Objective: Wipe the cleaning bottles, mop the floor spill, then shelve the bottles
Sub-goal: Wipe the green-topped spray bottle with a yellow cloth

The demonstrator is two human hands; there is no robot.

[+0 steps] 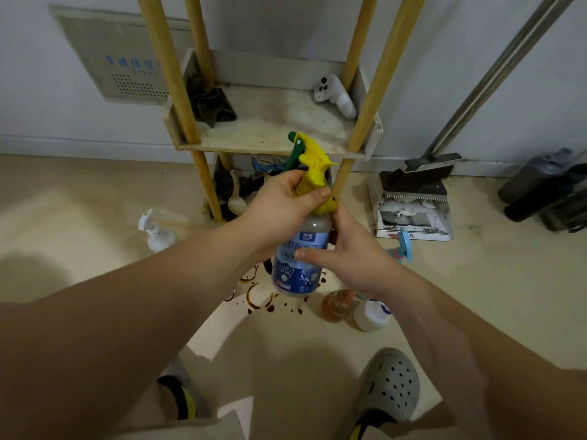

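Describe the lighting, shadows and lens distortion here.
Head view: dim, flat indoor light; soft shadows fall on the floor at left and by the grey shoe. Head view: wide-angle bending splays the shelf posts and metal pole outward. Head view: the spray bottle label reads soft.

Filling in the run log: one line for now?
left hand: grips spray bottle neck; right hand: holds its body; spill: unmopped; cloth: on shelf

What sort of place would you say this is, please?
Most likely a home utility corner for cleaning gear: a stained shelf rack against the wall, a dustpan and broom beside it, and a spray bottle held above a brown floor spill.
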